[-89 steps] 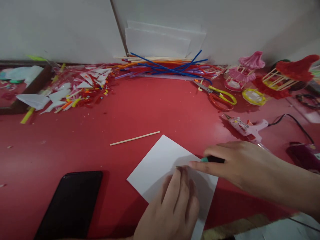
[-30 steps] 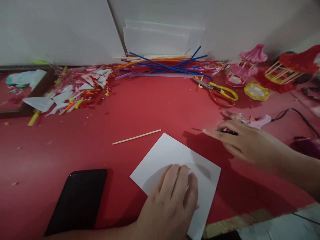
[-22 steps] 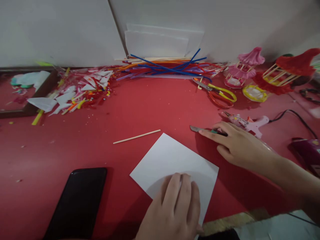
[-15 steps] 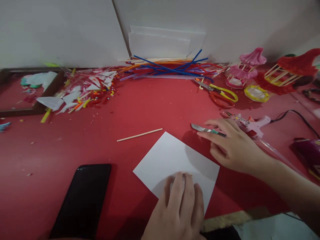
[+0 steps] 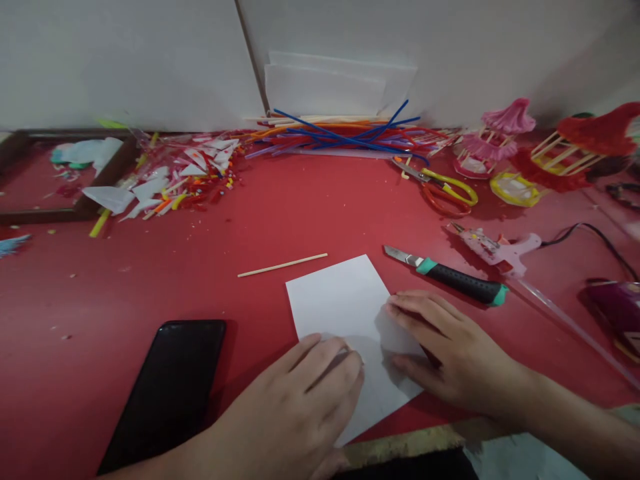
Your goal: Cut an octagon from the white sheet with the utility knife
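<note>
A white sheet of paper (image 5: 333, 300) lies flat on the red tabletop, turned at a slight angle. My left hand (image 5: 310, 387) rests on its lower left part, fingers bent and somewhat apart, the thumb hidden. On the paper's right edge lies my right hand (image 5: 450, 353), its fingers stretched out and thumb apart. Just beyond that hand sits a utility knife (image 5: 460, 283) with its blade out and a black and green handle. A thin wooden stick (image 5: 283, 265) lies past the paper's upper left corner.
A black phone (image 5: 165, 393) lies at left. Scissors (image 5: 440, 187), a pink glue gun (image 5: 500, 250) with a cord and small red and pink models (image 5: 575, 153) stand at right. Along the wall are coloured pipe cleaners (image 5: 345, 137), scraps (image 5: 170, 180) and a brown frame (image 5: 75, 213).
The paper has turned on the table, its top corner now farther right. My right hand has left the utility knife and come down onto the paper. My left hand has shifted slightly left.
</note>
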{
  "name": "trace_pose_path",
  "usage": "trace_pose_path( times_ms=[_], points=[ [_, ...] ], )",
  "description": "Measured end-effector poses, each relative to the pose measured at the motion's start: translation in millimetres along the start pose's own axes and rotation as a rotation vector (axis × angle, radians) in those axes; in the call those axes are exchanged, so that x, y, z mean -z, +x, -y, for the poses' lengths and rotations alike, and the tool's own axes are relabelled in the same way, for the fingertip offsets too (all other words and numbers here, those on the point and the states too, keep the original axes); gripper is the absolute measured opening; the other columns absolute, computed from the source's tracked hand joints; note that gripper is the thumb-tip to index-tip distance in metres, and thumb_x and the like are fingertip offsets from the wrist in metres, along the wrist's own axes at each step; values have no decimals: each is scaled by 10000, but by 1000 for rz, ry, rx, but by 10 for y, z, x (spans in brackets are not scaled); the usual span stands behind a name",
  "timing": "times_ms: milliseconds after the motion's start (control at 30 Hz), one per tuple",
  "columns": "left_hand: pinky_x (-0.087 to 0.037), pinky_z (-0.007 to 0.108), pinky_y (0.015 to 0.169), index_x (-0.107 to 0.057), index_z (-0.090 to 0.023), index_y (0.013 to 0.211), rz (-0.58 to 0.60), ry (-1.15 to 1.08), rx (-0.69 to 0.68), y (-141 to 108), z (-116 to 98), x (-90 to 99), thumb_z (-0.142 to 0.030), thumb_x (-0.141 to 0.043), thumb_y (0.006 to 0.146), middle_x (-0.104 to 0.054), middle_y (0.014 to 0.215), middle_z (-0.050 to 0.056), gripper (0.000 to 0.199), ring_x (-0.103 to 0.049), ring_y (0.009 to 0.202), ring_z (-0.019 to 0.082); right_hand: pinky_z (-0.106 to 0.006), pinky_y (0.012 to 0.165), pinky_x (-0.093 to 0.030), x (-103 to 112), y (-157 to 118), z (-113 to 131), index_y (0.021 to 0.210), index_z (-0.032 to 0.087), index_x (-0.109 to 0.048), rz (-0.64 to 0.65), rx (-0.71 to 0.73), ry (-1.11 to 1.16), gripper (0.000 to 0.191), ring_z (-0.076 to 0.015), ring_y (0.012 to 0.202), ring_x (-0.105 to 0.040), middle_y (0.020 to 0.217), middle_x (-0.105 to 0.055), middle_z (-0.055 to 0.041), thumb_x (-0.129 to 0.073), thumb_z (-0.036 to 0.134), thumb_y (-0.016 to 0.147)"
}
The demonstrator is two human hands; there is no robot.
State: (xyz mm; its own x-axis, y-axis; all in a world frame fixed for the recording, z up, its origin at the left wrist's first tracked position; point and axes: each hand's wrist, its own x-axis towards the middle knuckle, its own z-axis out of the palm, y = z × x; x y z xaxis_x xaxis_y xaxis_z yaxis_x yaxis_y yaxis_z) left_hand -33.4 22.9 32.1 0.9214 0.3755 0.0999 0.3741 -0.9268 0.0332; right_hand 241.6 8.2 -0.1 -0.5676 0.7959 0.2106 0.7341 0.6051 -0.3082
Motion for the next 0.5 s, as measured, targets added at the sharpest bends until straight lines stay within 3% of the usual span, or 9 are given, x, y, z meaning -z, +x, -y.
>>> trace_pose_path(
  times_ms=[200,367,500],
  points=[
    [-342,393,1090,-610,-144,1281,4,-26,46,-116,39,-22,-614,-628,836,-617,1319,48,647,-488,1250,298,-473,1055,-482,-88,-119,199,1409,36,-417,-18,-75,-92,909,-347,1350,-434,1399,-501,-258,-656,656,789],
    [-369,379,1098,-550,-130,1354,72,-94,62,-140,99,18,-561,-597,875,-576,1405,75,646,-468,1323,272,-427,1130,-413,-54,-180,103,1515,27,-246,105,12,-59,1073,-289,1433,-358,1521,-421,-220,-655,676,765],
    [-433,365,1033,-543,-150,1368,75,-106,114,-132,119,56,-629,-588,865,-586,1398,80,697,-523,1271,254,-438,1138,-404,-37,-221,91,1547,58,-204,125,-8,-43,1050,-283,1430,-372,1536,-415,-194,-650,633,791]
  ],
)
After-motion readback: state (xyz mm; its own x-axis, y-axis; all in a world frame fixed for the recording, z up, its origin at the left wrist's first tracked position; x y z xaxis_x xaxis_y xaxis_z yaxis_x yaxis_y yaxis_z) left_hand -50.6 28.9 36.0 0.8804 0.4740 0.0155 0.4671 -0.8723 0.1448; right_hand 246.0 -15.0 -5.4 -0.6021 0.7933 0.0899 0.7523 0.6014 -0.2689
